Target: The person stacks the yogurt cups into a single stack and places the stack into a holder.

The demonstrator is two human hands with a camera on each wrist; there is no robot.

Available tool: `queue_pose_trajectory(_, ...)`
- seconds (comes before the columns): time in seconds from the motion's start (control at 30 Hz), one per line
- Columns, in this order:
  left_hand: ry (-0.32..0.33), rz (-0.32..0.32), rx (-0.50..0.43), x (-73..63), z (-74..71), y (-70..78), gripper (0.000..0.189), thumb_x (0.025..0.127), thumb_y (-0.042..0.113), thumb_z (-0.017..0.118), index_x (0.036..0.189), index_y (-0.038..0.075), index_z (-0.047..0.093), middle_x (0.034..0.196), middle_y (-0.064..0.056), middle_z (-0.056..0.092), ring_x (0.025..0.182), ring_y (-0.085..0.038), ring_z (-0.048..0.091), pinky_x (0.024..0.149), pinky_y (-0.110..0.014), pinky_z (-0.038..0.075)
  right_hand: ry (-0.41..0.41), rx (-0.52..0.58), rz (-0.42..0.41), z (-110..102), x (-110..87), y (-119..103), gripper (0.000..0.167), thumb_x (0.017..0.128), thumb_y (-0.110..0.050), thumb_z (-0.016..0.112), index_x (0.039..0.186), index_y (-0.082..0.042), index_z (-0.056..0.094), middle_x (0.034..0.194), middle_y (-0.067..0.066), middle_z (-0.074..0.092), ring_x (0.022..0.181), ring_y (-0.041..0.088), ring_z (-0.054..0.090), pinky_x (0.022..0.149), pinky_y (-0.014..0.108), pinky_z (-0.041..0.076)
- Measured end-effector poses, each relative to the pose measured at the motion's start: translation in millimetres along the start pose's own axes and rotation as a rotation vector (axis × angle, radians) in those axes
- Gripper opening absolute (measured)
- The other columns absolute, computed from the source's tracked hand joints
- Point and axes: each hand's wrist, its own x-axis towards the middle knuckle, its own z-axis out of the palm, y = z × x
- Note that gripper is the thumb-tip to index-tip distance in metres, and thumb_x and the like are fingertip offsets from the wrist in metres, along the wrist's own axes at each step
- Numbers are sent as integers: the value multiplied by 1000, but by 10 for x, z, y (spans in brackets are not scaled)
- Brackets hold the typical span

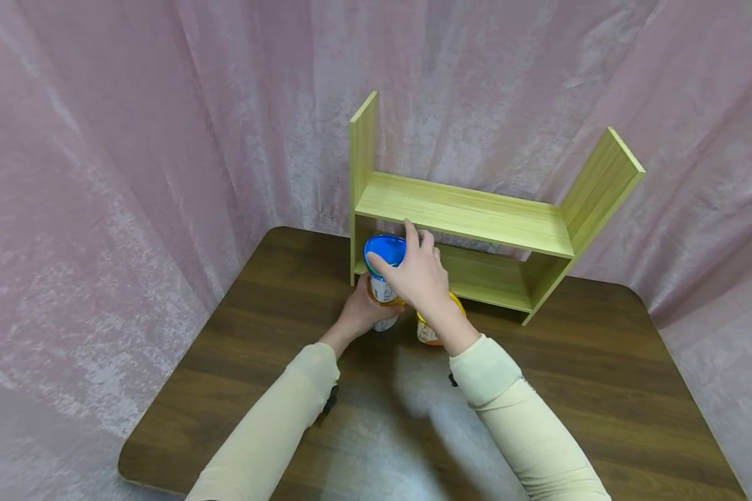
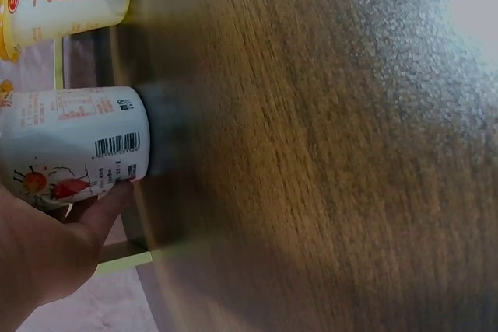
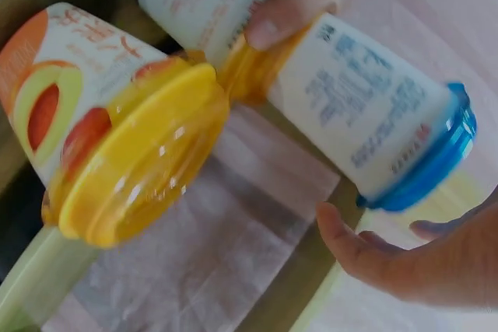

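Note:
Two yogurt cups stand stacked by the shelf's left end. My left hand (image 1: 361, 310) grips the lower white cup (image 2: 85, 141) around its orange-yellow lid (image 3: 257, 68); a barcode and strawberry picture show on its side. On that lid stands a white cup with a blue lid (image 3: 428, 157), upright in the head view. My right hand (image 1: 421, 277) is beside the blue lid, its fingers spread and slightly bent; the right wrist view shows a gap between fingertips and lid. A yellow-lidded peach yogurt cup (image 3: 148, 153) stands just right of the stack, partly behind my right wrist.
A light wooden two-tier shelf (image 1: 464, 209) with tall side panels stands at the back of the dark brown table (image 1: 244, 334). Its lower board is directly behind the cups. Pink curtains (image 1: 276, 104) hang behind and around the table.

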Motion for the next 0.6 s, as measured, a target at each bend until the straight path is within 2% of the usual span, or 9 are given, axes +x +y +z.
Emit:
queue_pose_trajectory(0.1, 2, 34, -7, -8, 8, -12, 102, 79, 30, 89, 156, 19, 23, 141, -7, 52, 126, -28, 55, 106, -52, 44, 6, 43, -17, -113, -35, 68, 99, 87, -80, 49, 163, -24, 18, 161, 16, 24, 139, 42, 37, 96, 67, 45)
queue_pose_trajectory(0.23, 10, 54, -9, -16, 17, -30, 100, 79, 25, 89, 154, 19, 24, 142, -7, 51, 126, -28, 55, 107, -52, 43, 16, 60, -38, -197, -79, 247, 95, 90, -78, 48, 161, -20, 24, 161, 18, 25, 138, 44, 38, 96, 67, 45)
queue_pose_trajectory(0.43, 21, 30, -20, -27, 24, -28, 99, 79, 25, 89, 154, 20, 24, 143, -7, 50, 127, -28, 54, 108, -53, 42, 14, 66, -63, -187, -140, 585, 85, 93, -70, 53, 155, -15, 37, 157, 18, 33, 137, 40, 42, 102, 63, 42)
queue_pose_trajectory(0.6, 26, 37, -14, -10, 21, -26, 99, 79, 26, 89, 154, 21, 24, 143, -6, 50, 127, -26, 54, 108, -50, 43, -50, 37, -54, -127, -178, 829, 81, 93, -66, 58, 152, -14, 41, 155, 20, 34, 136, 42, 41, 104, 63, 40)
